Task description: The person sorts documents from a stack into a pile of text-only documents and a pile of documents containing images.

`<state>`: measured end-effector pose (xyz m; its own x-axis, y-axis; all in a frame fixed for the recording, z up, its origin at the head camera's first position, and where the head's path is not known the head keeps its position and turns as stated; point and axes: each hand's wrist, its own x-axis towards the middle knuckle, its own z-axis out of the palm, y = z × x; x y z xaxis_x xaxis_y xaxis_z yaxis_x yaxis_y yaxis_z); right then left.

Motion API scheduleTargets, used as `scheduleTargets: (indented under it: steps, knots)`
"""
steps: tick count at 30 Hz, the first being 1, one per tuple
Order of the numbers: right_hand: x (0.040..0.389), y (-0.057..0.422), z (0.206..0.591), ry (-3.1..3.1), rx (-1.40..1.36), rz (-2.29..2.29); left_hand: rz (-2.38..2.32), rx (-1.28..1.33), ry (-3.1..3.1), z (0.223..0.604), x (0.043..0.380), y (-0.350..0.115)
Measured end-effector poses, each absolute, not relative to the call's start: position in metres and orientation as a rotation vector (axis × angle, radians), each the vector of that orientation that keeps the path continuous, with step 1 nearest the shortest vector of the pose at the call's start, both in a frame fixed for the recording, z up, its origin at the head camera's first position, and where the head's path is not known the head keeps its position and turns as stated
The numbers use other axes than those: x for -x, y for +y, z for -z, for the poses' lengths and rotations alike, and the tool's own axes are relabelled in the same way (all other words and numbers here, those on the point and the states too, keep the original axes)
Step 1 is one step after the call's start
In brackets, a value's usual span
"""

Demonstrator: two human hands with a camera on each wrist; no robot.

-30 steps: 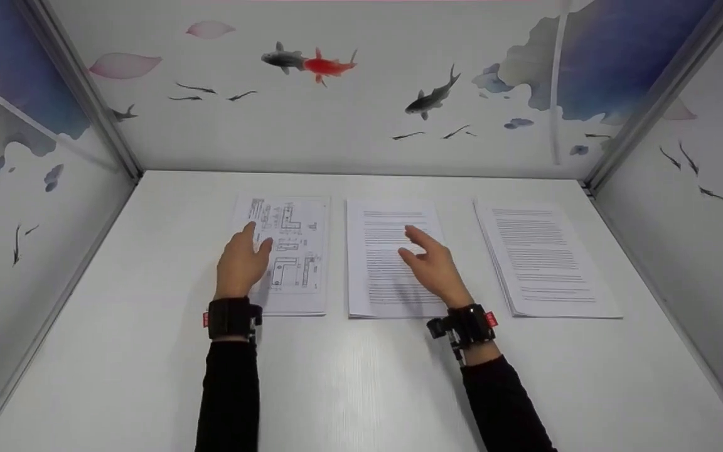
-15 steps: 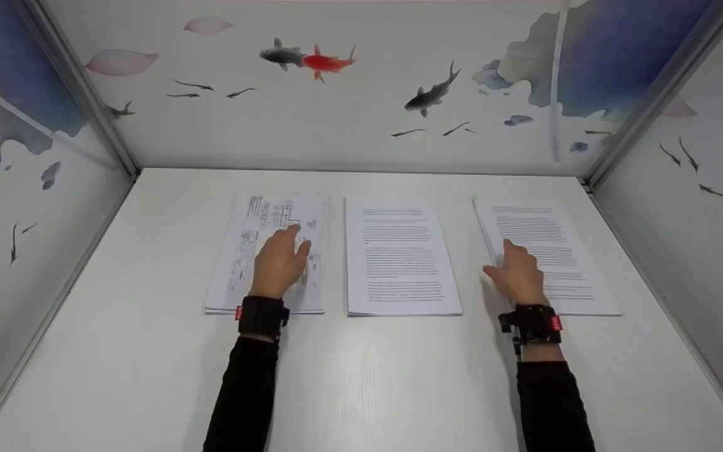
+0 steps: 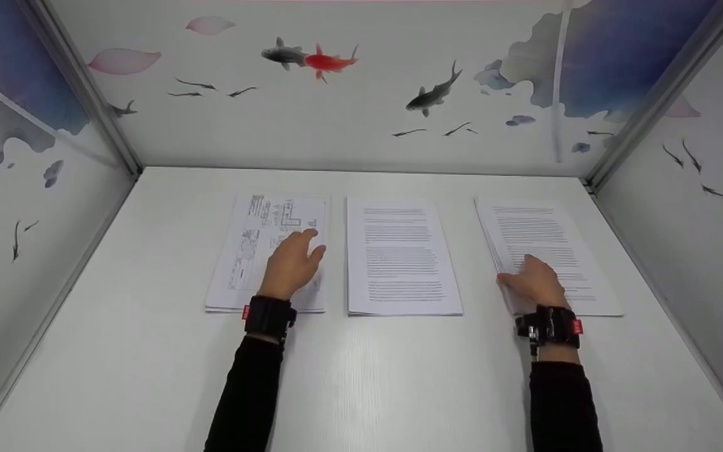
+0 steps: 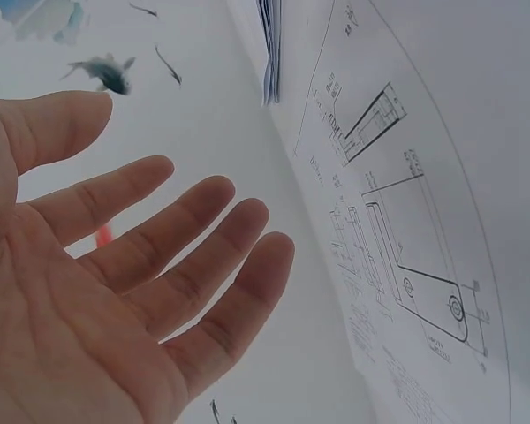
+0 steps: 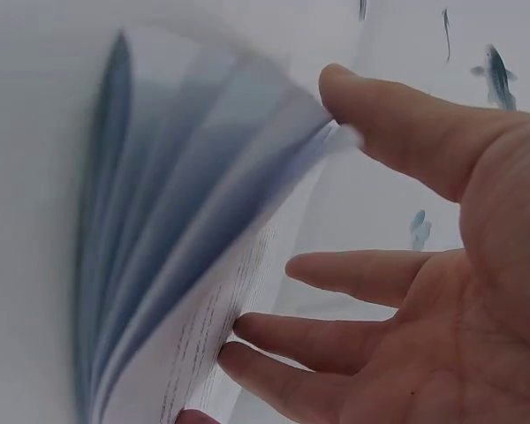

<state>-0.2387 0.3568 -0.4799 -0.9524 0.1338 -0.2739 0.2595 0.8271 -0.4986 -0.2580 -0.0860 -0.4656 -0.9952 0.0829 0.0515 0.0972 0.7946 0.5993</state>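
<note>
Three stacks of printed paper lie side by side on the white table. The left stack [image 3: 242,251] has technical drawings on its top sheet. My left hand [image 3: 292,262] is over that stack, fingers spread and palm bare in the left wrist view, apart from the paper. At the right stack [image 3: 546,232], covered in lines of text, my right hand [image 3: 536,281] touches the near left part. Its thumb [image 5: 389,115] is against the edge of several fanned, blurred sheets [image 5: 185,177], while some fingertips touch the printed top page. The middle stack [image 3: 399,251] lies flat, untouched.
The white table [image 3: 349,383] is enclosed by a back wall [image 3: 349,125] and side panels printed with fish and petals. Grey metal posts [image 3: 606,163] stand at the back corners. Black camera straps [image 3: 267,317] circle both wrists.
My right hand has moved from the middle stack to the right stack, whose edge sheets now fan at its thumb. The left hand has shifted right over the drawings.
</note>
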Motion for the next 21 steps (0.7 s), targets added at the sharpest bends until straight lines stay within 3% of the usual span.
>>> scheduleTargets:
  steps: [13, 21]
  knots:
    - [0.236, 0.362, 0.484, 2.92, -0.34, 0.917, 1.09, 0.181, -2.916, 0.465, 0.259, -0.098]
    - [0.235, 0.359, 0.488, 3.072, -0.221, 0.791, 1.079, 0.181, -2.933, 0.463, 0.261, -0.097]
